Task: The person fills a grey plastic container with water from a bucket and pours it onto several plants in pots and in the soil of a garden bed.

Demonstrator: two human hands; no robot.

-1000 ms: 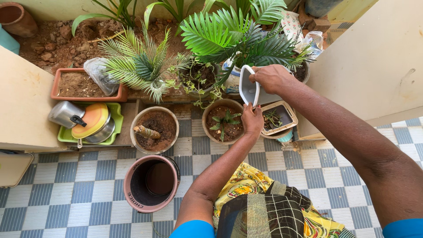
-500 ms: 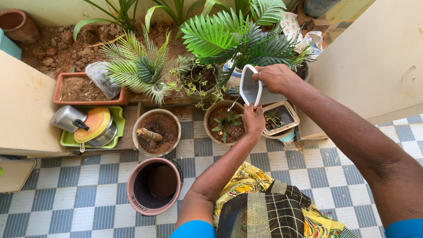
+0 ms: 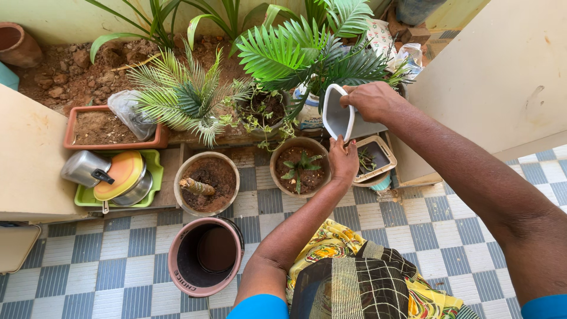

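My right hand grips a white plastic jug by its back and tips it left and down. Under its lip stands a brown round pot with a small green succulent. My left hand rests on the right rim of that pot, fingers bent, just below the jug. A small square pot with a thin plant sits right of my left hand, under my right forearm.
A pink bucket with water stands on the checked floor. A round pot with a cut stem, a terracotta trough, a green tray with steel vessels, palm plants and cream walls surround the spot.
The jug has tilted a little further toward the succulent pot. My left hand stays on the pot's rim. The view has shifted slightly.
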